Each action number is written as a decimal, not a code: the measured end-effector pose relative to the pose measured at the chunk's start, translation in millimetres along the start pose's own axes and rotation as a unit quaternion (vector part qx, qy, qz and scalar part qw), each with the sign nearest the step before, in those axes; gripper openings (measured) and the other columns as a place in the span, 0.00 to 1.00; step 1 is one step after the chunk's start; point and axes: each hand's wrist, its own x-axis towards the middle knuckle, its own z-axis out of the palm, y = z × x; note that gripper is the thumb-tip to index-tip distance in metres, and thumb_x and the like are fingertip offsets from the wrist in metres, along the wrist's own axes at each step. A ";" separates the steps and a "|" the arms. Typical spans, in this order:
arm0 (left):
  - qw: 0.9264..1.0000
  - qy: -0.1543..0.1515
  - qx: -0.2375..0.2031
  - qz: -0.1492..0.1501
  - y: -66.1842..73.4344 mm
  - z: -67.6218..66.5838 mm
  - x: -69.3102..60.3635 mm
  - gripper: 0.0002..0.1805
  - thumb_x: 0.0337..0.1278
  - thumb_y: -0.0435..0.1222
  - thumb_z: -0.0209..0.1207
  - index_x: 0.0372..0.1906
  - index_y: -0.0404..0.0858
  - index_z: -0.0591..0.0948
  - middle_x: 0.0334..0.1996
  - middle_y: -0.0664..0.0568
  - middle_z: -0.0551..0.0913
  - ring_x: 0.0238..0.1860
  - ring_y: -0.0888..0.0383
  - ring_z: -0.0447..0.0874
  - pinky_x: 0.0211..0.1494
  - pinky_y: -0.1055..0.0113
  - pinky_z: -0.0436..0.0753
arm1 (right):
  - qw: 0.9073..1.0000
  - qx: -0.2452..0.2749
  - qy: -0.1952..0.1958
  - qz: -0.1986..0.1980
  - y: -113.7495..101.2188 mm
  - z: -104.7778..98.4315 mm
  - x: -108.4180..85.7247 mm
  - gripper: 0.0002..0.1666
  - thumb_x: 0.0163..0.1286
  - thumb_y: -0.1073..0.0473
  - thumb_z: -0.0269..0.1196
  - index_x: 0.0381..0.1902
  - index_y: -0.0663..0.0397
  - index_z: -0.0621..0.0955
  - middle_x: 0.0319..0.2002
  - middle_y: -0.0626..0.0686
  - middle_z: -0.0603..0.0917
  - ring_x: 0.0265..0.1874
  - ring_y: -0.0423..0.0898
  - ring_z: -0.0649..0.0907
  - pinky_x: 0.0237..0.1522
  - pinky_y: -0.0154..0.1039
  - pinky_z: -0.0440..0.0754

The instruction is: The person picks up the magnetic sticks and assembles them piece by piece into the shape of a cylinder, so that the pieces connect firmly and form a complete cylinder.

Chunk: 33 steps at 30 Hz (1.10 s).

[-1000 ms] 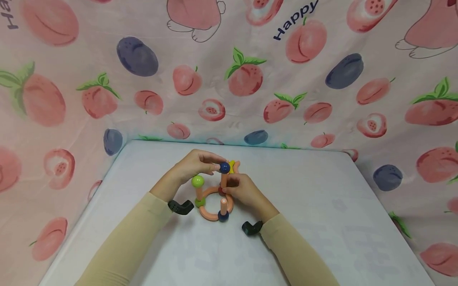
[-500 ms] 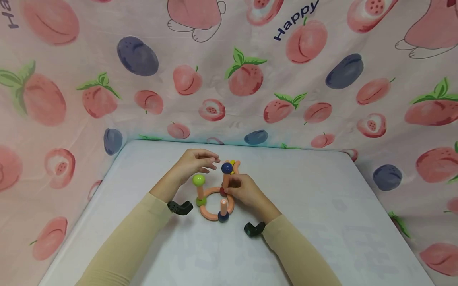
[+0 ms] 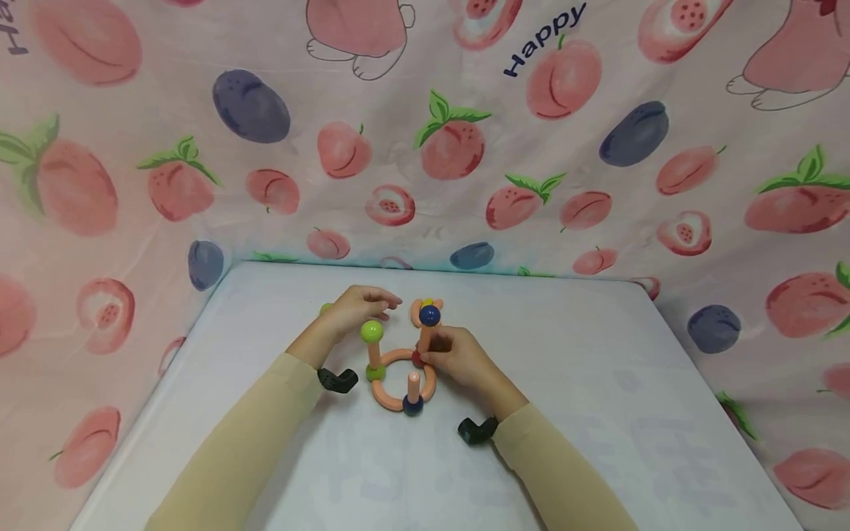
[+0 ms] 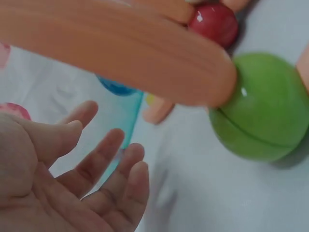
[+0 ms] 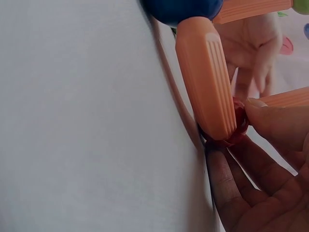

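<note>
A ring of curved orange sticks (image 3: 384,397) joined by balls lies on the table. Three orange posts rise from its balls. My right hand (image 3: 460,357) pinches the red ball (image 5: 240,121) at the ring's far side, under a leaning post topped by a blue ball (image 3: 429,316). A bright green ball (image 3: 372,332) caps the left post, which stands on a darker green ball (image 4: 263,106). The near post, on another blue ball (image 3: 413,405), has a bare top. My left hand (image 3: 355,307) hovers behind the left post, fingers spread, holding nothing.
Behind the blue-topped post lie curved orange pieces (image 3: 416,313) with a yellow part (image 3: 428,303). A green thing (image 3: 326,308) shows partly behind my left hand. A fruit-print cloth (image 3: 398,147) hangs beyond the white table's (image 3: 598,369) back edge.
My left hand has let go of the blue ball and drawn back leftward. The blue-topped post has tilted to the right. My right hand keeps its pinch at the red ball.
</note>
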 end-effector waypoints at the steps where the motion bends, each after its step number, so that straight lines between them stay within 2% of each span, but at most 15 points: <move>1: 1.000 -0.008 0.009 -0.002 -1.5 -0.2 2.6 0.18 0.85 0.36 0.52 0.68 0.41 0.84 0.69 0.40 0.83 0.67 0.41 0.85 0.78 0.45 0.76 | 1.000 -0.001 0.000 -0.001 0.2 -0.3 0.0 0.07 0.74 0.64 0.71 0.48 0.53 0.89 0.46 0.49 0.91 0.50 0.45 0.87 0.60 0.44 0.87; 5: 0.997 -0.035 0.065 -0.004 -4.2 1.0 13.0 0.19 0.85 0.37 0.51 0.69 0.44 0.84 0.67 0.40 0.84 0.57 0.47 0.85 0.75 0.49 0.75 | 1.000 0.000 -0.002 0.002 0.7 -0.9 0.1 0.06 0.74 0.64 0.71 0.46 0.50 0.89 0.46 0.49 0.91 0.50 0.46 0.87 0.61 0.46 0.87; 7: 0.995 -0.046 0.093 -0.004 -3.7 2.3 17.4 0.20 0.85 0.36 0.50 0.70 0.45 0.83 0.58 0.39 0.86 0.48 0.52 0.82 0.68 0.53 0.75 | 1.000 -0.001 -0.001 0.007 0.6 -0.5 0.1 0.07 0.74 0.63 0.71 0.46 0.48 0.89 0.46 0.48 0.90 0.51 0.46 0.87 0.61 0.46 0.87; 9: 0.991 -0.056 0.118 -0.005 -2.2 3.9 21.5 0.21 0.84 0.35 0.50 0.71 0.45 0.83 0.45 0.41 0.86 0.40 0.55 0.79 0.61 0.58 0.75 | 1.000 -0.004 0.002 0.010 0.7 0.1 0.0 0.07 0.74 0.63 0.71 0.47 0.47 0.89 0.46 0.47 0.90 0.51 0.46 0.87 0.62 0.47 0.86; 11: 0.989 -0.067 0.135 -0.010 0.3 5.3 24.4 0.23 0.83 0.34 0.49 0.72 0.46 0.82 0.33 0.45 0.81 0.33 0.57 0.75 0.54 0.61 0.73 | 1.000 -0.008 0.005 0.012 1.0 0.6 -0.3 0.07 0.74 0.63 0.71 0.47 0.47 0.89 0.46 0.47 0.90 0.51 0.45 0.87 0.63 0.48 0.86; 14: 0.984 -0.087 0.152 -0.022 4.1 7.3 27.4 0.25 0.82 0.33 0.49 0.75 0.49 0.80 0.25 0.51 0.75 0.28 0.59 0.71 0.47 0.63 0.72 | 1.000 -0.009 0.009 0.010 1.6 0.8 -0.9 0.08 0.73 0.63 0.71 0.46 0.46 0.89 0.46 0.47 0.91 0.52 0.46 0.87 0.64 0.50 0.86; 16: 0.981 -0.103 0.160 -0.035 6.3 8.0 28.1 0.26 0.82 0.33 0.49 0.76 0.52 0.78 0.29 0.51 0.74 0.29 0.59 0.69 0.45 0.64 0.69 | 1.000 -0.008 0.010 0.009 1.7 0.4 -1.4 0.08 0.73 0.63 0.71 0.47 0.47 0.89 0.46 0.48 0.91 0.52 0.46 0.87 0.64 0.51 0.85; 19: 0.977 -0.124 0.161 -0.058 8.3 8.5 28.2 0.30 0.79 0.32 0.48 0.78 0.56 0.76 0.51 0.46 0.80 0.34 0.56 0.69 0.45 0.64 0.67 | 1.000 -0.006 0.008 0.010 1.3 -0.4 -1.9 0.09 0.73 0.63 0.71 0.48 0.48 0.89 0.47 0.48 0.92 0.53 0.46 0.88 0.65 0.52 0.85; 21: 0.976 -0.134 0.158 -0.072 9.0 8.3 27.4 0.32 0.78 0.31 0.48 0.79 0.58 0.75 0.69 0.44 0.75 0.42 0.53 0.70 0.48 0.62 0.66 | 1.000 -0.003 0.007 0.011 0.9 -0.4 -2.0 0.09 0.73 0.63 0.71 0.49 0.48 0.89 0.47 0.48 0.92 0.53 0.46 0.88 0.65 0.52 0.85; 23: 0.975 -0.137 0.155 -0.077 10.0 8.1 27.0 0.32 0.77 0.31 0.47 0.79 0.58 0.75 0.80 0.45 0.67 0.51 0.49 0.70 0.53 0.59 0.67 | 1.000 0.000 0.007 0.011 0.9 -0.3 -2.0 0.09 0.73 0.63 0.71 0.49 0.48 0.89 0.47 0.48 0.92 0.53 0.46 0.88 0.65 0.51 0.85; 25: 0.975 -0.137 0.161 -0.075 10.6 7.8 26.2 0.31 0.78 0.32 0.47 0.78 0.57 0.75 0.83 0.45 0.65 0.61 0.46 0.69 0.62 0.54 0.68 | 1.000 0.001 0.009 0.011 1.0 0.0 -1.7 0.08 0.73 0.63 0.71 0.48 0.48 0.90 0.46 0.47 0.92 0.52 0.46 0.88 0.64 0.50 0.86; 28: 0.975 -0.130 0.170 -0.062 11.6 7.0 24.5 0.26 0.83 0.35 0.47 0.77 0.51 0.76 0.83 0.44 0.66 0.72 0.43 0.68 0.77 0.46 0.67 | 1.000 0.001 0.012 0.015 1.6 0.7 -1.4 0.09 0.73 0.63 0.72 0.48 0.47 0.90 0.46 0.47 0.92 0.52 0.46 0.88 0.64 0.50 0.86; 30: 0.974 -0.125 0.181 -0.045 11.0 5.7 23.4 0.23 0.84 0.36 0.48 0.75 0.47 0.77 0.81 0.43 0.69 0.71 0.44 0.72 0.80 0.43 0.67 | 1.000 0.003 0.013 0.019 2.0 0.9 -1.2 0.09 0.73 0.63 0.72 0.49 0.48 0.90 0.47 0.47 0.92 0.52 0.45 0.88 0.65 0.50 0.85; 33: 0.972 -0.112 0.204 -0.023 9.3 3.2 22.5 0.19 0.84 0.37 0.50 0.69 0.43 0.82 0.75 0.42 0.76 0.67 0.45 0.76 0.79 0.43 0.70 | 1.000 0.007 0.012 0.023 2.5 0.9 -1.1 0.10 0.73 0.63 0.72 0.50 0.49 0.90 0.48 0.47 0.92 0.53 0.46 0.87 0.66 0.52 0.85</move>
